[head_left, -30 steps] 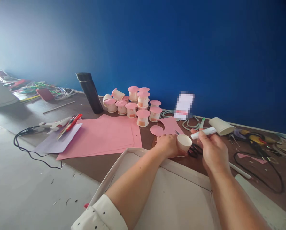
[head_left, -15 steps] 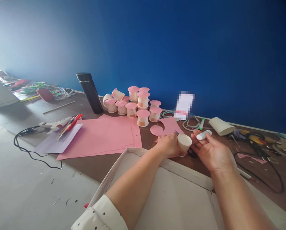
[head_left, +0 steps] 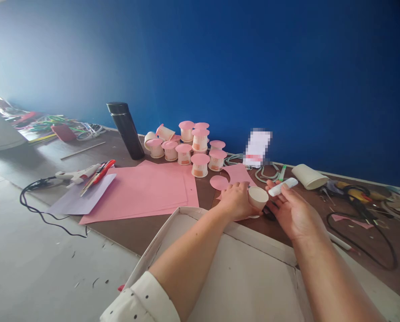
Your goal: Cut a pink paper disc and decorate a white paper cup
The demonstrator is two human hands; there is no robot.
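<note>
My left hand [head_left: 237, 201] is wrapped round the side of a small white paper cup [head_left: 258, 197], which stands upside down with its recessed base facing up. In my right hand [head_left: 298, 214], palm up, lies a short white tube that looks like a glue stick [head_left: 283, 187], held by thumb and fingers just right of the cup. A pink paper disc [head_left: 219, 182] and a pink sheet with a round cut-out [head_left: 240, 174] lie beyond my left hand. Something black, partly hidden, shows between the hands.
Several cups with pink disc roofs [head_left: 200, 165] stand by the blue wall. Leftward are pink sheets [head_left: 146, 192], a black flask [head_left: 126, 132], a glue gun [head_left: 77, 174] and a red-handled cutter [head_left: 99, 175]. A larger paper cup [head_left: 309, 176] and black cable [head_left: 360, 259] lie right.
My right hand has tilted the white tube and brought it slightly left, closer to the cup. My left hand has shifted its fingers a little but stays at the cup.
</note>
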